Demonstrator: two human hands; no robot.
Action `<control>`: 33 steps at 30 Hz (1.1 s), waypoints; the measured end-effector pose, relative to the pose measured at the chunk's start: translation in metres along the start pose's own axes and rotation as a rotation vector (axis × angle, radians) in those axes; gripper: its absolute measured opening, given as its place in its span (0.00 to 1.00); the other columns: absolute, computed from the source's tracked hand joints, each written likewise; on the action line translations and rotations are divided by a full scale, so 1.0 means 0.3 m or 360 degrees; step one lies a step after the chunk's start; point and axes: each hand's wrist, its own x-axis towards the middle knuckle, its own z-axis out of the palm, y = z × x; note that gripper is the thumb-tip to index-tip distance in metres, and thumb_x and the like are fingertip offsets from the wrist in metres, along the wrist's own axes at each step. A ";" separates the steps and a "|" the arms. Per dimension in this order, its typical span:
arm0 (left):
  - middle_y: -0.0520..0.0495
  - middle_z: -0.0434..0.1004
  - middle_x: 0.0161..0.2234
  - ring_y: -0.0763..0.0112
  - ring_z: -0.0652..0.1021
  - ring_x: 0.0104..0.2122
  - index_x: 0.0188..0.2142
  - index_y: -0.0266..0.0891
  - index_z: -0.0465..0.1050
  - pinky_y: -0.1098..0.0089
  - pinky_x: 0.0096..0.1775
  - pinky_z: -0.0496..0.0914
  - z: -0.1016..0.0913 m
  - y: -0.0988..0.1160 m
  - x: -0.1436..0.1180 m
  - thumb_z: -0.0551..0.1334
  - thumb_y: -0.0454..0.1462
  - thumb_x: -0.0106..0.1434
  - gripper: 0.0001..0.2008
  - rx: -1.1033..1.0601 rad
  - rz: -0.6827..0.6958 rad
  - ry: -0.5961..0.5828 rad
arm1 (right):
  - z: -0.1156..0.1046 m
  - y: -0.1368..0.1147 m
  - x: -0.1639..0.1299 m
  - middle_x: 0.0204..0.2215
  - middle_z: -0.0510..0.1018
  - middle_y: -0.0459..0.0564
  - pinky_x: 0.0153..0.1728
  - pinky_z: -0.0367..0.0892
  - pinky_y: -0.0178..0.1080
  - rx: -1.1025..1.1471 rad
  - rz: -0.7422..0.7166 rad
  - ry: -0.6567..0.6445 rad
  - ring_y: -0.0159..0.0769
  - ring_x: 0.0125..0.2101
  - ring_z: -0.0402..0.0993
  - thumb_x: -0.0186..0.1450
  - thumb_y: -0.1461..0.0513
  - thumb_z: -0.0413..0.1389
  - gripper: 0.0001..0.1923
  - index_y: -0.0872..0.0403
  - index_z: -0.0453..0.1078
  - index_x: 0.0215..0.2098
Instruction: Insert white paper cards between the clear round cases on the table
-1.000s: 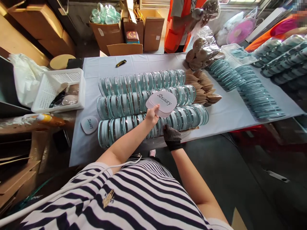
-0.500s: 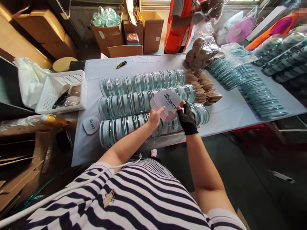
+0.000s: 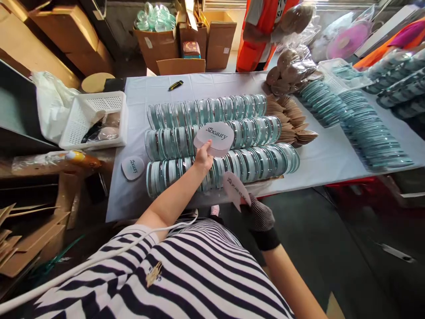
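Left hand [image 3: 202,160] fingers pinching stack of printed cards [image 3: 214,138] (over the jar rows [image 3: 219,134]), gloved right hand [image 3: 260,215] gripping one card [image 3: 235,190]

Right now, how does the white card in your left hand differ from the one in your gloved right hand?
The card in the left hand is held up over the rows of teal compacts, lying nearly flat with its "Sbeauty" print easy to read. The card in the right hand hangs lower, at the near table edge, tilted steeply so its print runs slantwise. The left hand is bare; the right hand wears a dark glove. Both cards are white, rounded and printed.
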 end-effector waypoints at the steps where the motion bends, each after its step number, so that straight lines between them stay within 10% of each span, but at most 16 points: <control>1: 0.43 0.80 0.49 0.64 0.75 0.56 0.53 0.36 0.73 0.64 0.58 0.68 -0.002 0.003 0.004 0.62 0.26 0.63 0.19 -0.0018 -0.0023 -0.0012 | 0.025 -0.029 0.009 0.34 0.81 0.55 0.28 0.61 0.34 -0.0065 0.0019 -0.0128 0.37 0.30 0.77 0.69 0.55 0.46 0.20 0.55 0.73 0.51; 5: 0.42 0.80 0.50 0.63 0.75 0.56 0.53 0.36 0.74 0.64 0.58 0.68 -0.006 -0.001 0.005 0.63 0.26 0.61 0.20 -0.0039 -0.0029 -0.0014 | 0.105 -0.133 0.128 0.35 0.81 0.54 0.27 0.55 0.34 -0.0207 0.0143 -0.0355 0.37 0.31 0.76 0.71 0.55 0.46 0.19 0.55 0.68 0.53; 17: 0.43 0.81 0.48 0.64 0.76 0.55 0.50 0.35 0.74 0.63 0.59 0.67 -0.018 -0.005 0.010 0.64 0.25 0.60 0.19 -0.0032 0.0005 -0.0038 | 0.193 -0.156 0.233 0.33 0.79 0.56 0.30 0.54 0.34 -0.0223 0.0079 -0.0186 0.35 0.32 0.75 0.73 0.58 0.42 0.17 0.57 0.70 0.45; 25: 0.44 0.82 0.46 0.60 0.76 0.55 0.49 0.37 0.76 0.60 0.59 0.66 -0.040 -0.049 0.026 0.69 0.29 0.55 0.20 0.0135 0.0217 -0.0146 | 0.168 -0.118 0.259 0.20 0.75 0.47 0.23 0.65 0.35 0.0897 0.0099 -0.0837 0.34 0.18 0.69 0.67 0.52 0.48 0.16 0.55 0.68 0.41; 27: 0.44 0.81 0.46 0.59 0.75 0.55 0.48 0.37 0.76 0.60 0.59 0.66 -0.042 -0.061 0.032 0.71 0.31 0.54 0.21 0.0241 0.0290 -0.0186 | 0.133 -0.097 0.280 0.20 0.75 0.49 0.24 0.67 0.36 0.0900 0.0105 -0.0715 0.35 0.20 0.70 0.65 0.50 0.49 0.18 0.56 0.69 0.38; 33: 0.44 0.82 0.42 0.56 0.77 0.52 0.44 0.37 0.78 0.56 0.57 0.67 -0.047 -0.073 -0.039 0.73 0.33 0.50 0.20 0.0391 0.0284 -0.0274 | -0.036 -0.075 0.425 0.53 0.74 0.60 0.51 0.68 0.46 0.0649 0.0022 0.0513 0.44 0.51 0.72 0.67 0.48 0.46 0.31 0.57 0.61 0.62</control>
